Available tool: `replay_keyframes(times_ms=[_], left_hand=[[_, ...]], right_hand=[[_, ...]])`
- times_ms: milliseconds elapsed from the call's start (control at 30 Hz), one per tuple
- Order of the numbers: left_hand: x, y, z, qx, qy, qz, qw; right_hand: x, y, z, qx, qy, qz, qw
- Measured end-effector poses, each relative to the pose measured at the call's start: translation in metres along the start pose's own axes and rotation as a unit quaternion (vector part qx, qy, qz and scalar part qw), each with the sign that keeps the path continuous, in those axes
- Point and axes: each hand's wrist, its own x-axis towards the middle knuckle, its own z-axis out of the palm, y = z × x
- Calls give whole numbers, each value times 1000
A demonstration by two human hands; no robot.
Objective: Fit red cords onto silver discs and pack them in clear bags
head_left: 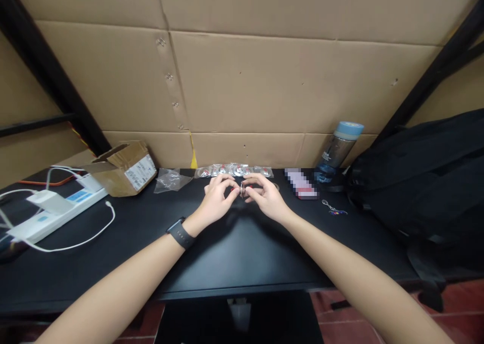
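Note:
Near the middle of the black table (234, 253), a small round silvery item with red parts (242, 189) is held upright between both hands. My left hand (218, 199), with a dark watch on its wrist, pinches the item from the left with thumb and fingers. From the right, my right hand (264, 198) grips it the same way. The item's details are too small to make out. Just behind the hands lies a row of round silvery items with red marks in clear plastic packets (239, 169), partly hidden by the fingers.
An open cardboard box (124, 168), a clear plastic bag (171, 181) and a white power strip (60, 210) with cables are at the left. To the right are a blurred pink item (301, 184), a bottle (336, 152), a keychain (335, 209) and a black backpack (423, 183).

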Motion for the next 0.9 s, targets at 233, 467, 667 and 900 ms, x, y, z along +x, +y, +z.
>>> replay_keyframes(times_ms=[233, 467, 667, 900], left_hand=[[0, 0, 1, 3, -8, -9, 1000], [1, 1, -6, 18, -32, 22, 999], [11, -34, -48, 257, -26, 44, 965], [12, -98, -79, 422, -24, -127, 897]], right_hand=[[1, -3, -1, 42, -5, 76, 996], [-1, -2, -2, 3, -11, 61, 998], [3, -3, -10, -41, -1, 57, 998], [8, -7, -26, -105, 16, 40, 994]])
